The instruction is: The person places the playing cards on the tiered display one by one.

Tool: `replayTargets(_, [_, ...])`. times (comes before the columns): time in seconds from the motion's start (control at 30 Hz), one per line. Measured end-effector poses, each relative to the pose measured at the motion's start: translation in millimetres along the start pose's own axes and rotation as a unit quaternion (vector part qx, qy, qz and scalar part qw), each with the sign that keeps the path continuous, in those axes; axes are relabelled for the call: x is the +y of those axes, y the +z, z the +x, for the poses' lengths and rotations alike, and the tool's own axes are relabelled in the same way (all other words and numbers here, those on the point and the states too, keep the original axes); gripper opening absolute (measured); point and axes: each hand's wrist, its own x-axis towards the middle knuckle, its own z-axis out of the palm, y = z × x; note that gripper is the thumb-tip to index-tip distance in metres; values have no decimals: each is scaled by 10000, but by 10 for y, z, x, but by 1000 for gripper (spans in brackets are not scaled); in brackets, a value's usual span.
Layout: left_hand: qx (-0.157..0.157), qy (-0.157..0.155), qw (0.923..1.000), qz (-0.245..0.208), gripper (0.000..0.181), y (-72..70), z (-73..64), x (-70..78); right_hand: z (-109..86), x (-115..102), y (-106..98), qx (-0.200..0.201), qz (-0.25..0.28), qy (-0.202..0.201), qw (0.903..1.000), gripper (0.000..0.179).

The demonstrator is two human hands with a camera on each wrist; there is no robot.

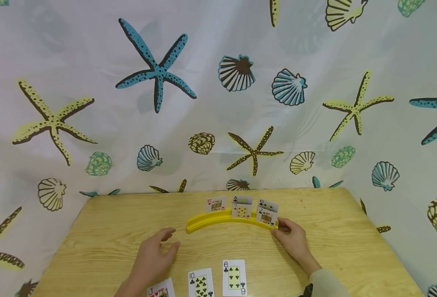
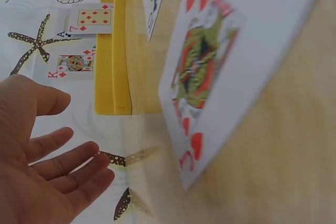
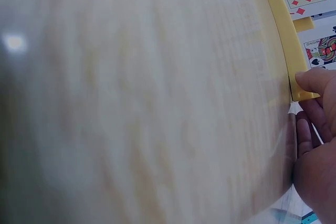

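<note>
A curved yellow playing card holder (image 1: 212,216) stands on the table. Upright in it are a king of diamonds (image 1: 216,204), a seven of diamonds (image 1: 242,210) with an ace (image 1: 242,199) behind it, and a jack of spades (image 1: 266,216) in front of a black six (image 1: 268,205). My right hand (image 1: 292,238) pinches the holder's right end, thumb on the near side. Just short of the left end, my left hand (image 1: 154,253) holds nothing, its fingers spread and loosely bent in the left wrist view.
Face up near the front lie a jack of hearts (image 1: 162,289), a ten of clubs (image 1: 200,284) and a six of clubs (image 1: 234,277). The jack is partly beneath my left forearm in the head view. A patterned curtain (image 1: 211,103) borders the wooden table (image 1: 111,222).
</note>
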Motion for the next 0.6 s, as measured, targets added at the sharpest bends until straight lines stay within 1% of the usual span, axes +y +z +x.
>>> replayTargets(0.07, [-40,-26,9999,144,42,-33,-94,-23,1,4,5,44,-12,-24,10000,47])
replayTargets(0.13, [-60,12,9994,340,43,-57,-171,-62,3,1,6,71,-8,-60,10000,46])
replayTargets(0.2, [-147,-38,9987,490,44,-80,-243,-105,5,-6,3,76,-4,-87,9999,46])
replayTargets(0.27, [-299,-156,9974,632,46,-99,-307,-142,5,-12,-1,62,19,-71,10000,46])
replayTargets(0.37, [-557,-429,9947,752,50,-119,-404,-186,0,-18,-8,26,19,-64,10000,46])
replayTargets(0.47, [-729,-523,9923,854,58,-124,-502,-246,-6,-17,-10,13,21,-42,10000,47])
replayTargets(0.6, [-946,-402,9902,942,71,-114,-594,-408,-10,-4,-6,35,2,-58,10000,47])
